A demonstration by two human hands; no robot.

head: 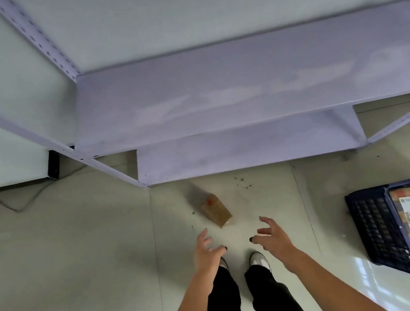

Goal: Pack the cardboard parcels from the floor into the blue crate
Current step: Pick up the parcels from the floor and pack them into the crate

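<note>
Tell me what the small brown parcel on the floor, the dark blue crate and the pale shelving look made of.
Small brown parcel: likely matte cardboard, with folded edges. Dark blue crate: seemingly moulded plastic, lattice walls. Pale shelving: probably painted metal, with perforated uprights and a soft sheen.

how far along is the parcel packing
Mostly done, by the look of it: the blue crate already holds several labelled parcels. Nothing is in hand; the left hand and right hand are open, apart, above one parcel on the floor. It looks like the only one left.
</note>
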